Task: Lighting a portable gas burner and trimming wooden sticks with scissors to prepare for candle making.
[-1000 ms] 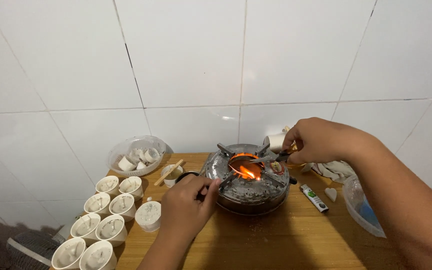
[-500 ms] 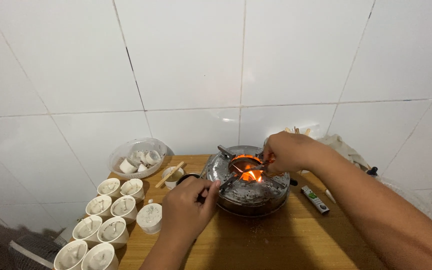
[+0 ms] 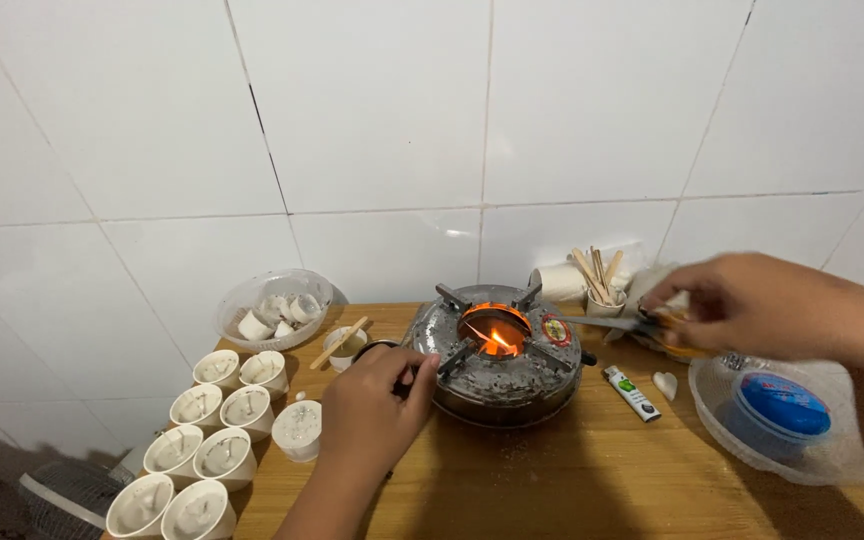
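since half a second ago the right hand [image 3: 752, 305] has drawn back from over the flame to the stove's right, fingers pinched on orange-handled scissors [image 3: 612, 323] whose blades point back at the burner. just left of it the small metal stove [image 3: 497, 355] burns openly. the left hand [image 3: 372, 395] is curled on a dark handle at the stove's near-left edge. risk: bare fingers near hot metal; the lighter [image 3: 631, 392] lies just beside the stove; wooden sticks [image 3: 597, 272] stand behind; candle cups [image 3: 222, 420] crowd beside the left wrist.
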